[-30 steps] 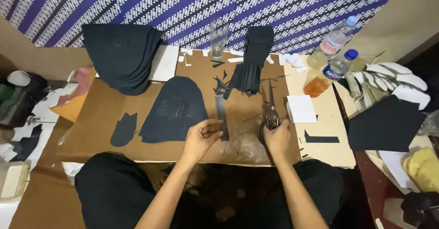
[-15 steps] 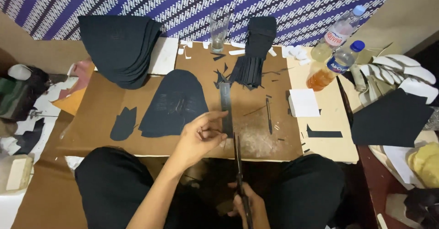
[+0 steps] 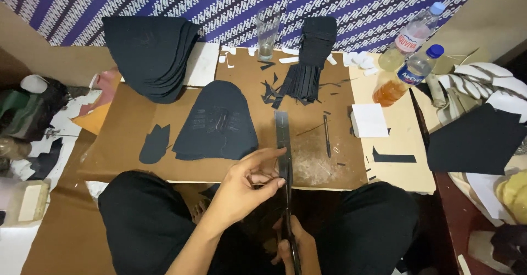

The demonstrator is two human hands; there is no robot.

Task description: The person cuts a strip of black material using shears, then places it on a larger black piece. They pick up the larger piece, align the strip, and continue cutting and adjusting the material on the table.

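Brown cardboard surface (image 3: pixel 137 143) spread low before seated person, keeps cutting within reach. Dark fabric pieces (image 3: pixel 217 124) stacked centre. Left hand (image 3: pixel 241 184) pinches thin dark strip (image 3: pixel 284 160) taut — fingers closed on it. Right hand (image 3: pixel 291 247) wrapped round scissors (image 3: pixel 290 225), blades along strip, in lap.

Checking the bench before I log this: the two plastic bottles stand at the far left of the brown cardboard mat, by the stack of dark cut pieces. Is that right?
Not quite. The head view shows the two plastic bottles at the far right of the brown cardboard mat, near the white shaped pieces. The stack of dark cut pieces is at the far left.
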